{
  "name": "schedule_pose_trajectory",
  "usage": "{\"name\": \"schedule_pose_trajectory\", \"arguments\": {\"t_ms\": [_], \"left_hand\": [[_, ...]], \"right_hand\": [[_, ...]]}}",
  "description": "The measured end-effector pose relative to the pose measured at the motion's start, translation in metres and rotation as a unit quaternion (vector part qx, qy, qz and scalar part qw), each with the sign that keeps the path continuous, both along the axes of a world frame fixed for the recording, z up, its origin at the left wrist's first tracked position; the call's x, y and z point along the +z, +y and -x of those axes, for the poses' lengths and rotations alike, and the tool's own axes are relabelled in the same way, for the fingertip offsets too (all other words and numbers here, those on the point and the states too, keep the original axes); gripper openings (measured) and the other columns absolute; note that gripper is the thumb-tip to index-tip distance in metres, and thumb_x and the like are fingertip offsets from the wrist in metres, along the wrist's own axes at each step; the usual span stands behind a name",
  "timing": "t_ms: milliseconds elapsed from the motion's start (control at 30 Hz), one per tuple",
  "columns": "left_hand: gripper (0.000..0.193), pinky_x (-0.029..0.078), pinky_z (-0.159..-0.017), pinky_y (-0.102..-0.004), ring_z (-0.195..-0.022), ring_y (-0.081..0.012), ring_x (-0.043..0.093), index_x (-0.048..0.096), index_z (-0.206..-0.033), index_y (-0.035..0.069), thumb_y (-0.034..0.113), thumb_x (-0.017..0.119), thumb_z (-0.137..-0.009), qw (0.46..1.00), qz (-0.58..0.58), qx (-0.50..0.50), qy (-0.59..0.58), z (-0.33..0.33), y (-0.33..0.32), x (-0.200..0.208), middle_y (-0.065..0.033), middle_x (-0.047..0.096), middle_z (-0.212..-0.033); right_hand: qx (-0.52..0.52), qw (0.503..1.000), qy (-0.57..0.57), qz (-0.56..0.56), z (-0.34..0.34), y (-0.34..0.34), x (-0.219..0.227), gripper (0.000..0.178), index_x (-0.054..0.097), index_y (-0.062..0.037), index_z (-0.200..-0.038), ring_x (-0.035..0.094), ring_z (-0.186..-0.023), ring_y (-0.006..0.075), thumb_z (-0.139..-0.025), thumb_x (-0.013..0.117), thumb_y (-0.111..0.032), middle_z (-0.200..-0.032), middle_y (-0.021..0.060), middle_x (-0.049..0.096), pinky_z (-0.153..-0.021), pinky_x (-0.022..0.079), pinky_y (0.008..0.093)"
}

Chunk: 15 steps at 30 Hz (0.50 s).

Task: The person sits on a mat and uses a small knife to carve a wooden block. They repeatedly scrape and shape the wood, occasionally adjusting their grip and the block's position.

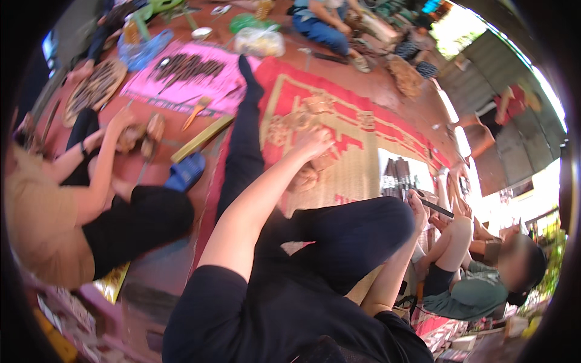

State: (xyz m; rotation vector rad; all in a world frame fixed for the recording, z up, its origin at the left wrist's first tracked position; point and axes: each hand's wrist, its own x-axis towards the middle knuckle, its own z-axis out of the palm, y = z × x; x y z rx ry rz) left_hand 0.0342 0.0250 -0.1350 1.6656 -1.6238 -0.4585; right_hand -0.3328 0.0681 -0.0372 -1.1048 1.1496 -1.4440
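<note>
My left hand (313, 144) is closed above the woven mat, among pale brown carved wooden pieces (304, 179). Its fingers look curled, and what they hold, if anything, is hidden. Beyond my raised right knee, my right hand (417, 210) grips a dark flat bar-shaped tool (438, 209) that points away to the right. Close to that hand, several dark slim tools (397, 175) lie side by side on a white sheet (388, 158). More wooden pieces (318, 103) sit on the mat past my left hand.
The red and straw-coloured mat (357, 172) spreads before me. On the left, a co-worker handles wooden pieces near a blue slipper (185, 172), a yellow bar (203, 139) and a brush (196, 113). A pink cloth (142, 81) carries many dark tools. Another person sits close on the right.
</note>
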Motion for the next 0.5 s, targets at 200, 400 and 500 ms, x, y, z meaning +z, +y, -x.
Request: {"name": "schedule_pose_trajectory", "arguments": {"t_ms": [200, 400, 500], "left_hand": [[0.042, 0.044, -0.089, -0.0418, -0.104, -0.0313, 0.056, 0.059, -0.114, 0.012, 0.042, 0.057, -0.084, 0.994, 0.084, 0.024, 0.063, -0.035, 0.033, 0.060, -0.0158, 0.057, -0.111], [0.034, 0.046, -0.082, -0.0392, -0.094, -0.0311, 0.059, 0.065, -0.101, 0.006, 0.036, 0.059, -0.084, 0.964, 0.207, 0.060, 0.155, -0.072, 0.061, 0.105, -0.0157, 0.060, -0.095], [0.034, 0.046, -0.080, -0.0328, -0.089, -0.0227, 0.060, 0.062, -0.106, 0.006, 0.033, 0.059, -0.087, 0.960, 0.235, 0.056, 0.144, -0.083, 0.076, 0.125, -0.0115, 0.061, -0.096]], "right_hand": [[0.177, 0.966, 0.109, -0.153, -0.064, -0.003, -0.028, 0.016, 0.062, -0.0055, -0.098, 0.055, -0.063, 0.0073, -0.084, 0.064, -0.012, -0.073, -0.0001, 0.057, -0.053, 0.043, 0.0210], [0.101, 0.979, 0.133, -0.117, -0.112, 0.019, 0.005, 0.018, 0.062, -0.0056, -0.098, 0.055, -0.062, 0.0083, -0.082, 0.064, -0.013, -0.072, 0.0010, 0.059, -0.055, 0.044, 0.0218], [0.070, 0.991, 0.075, -0.089, -0.115, 0.019, 0.003, 0.015, 0.062, -0.0028, -0.095, 0.057, -0.066, 0.0099, -0.082, 0.063, -0.011, -0.076, 0.0039, 0.061, -0.056, 0.045, 0.0218]]}}
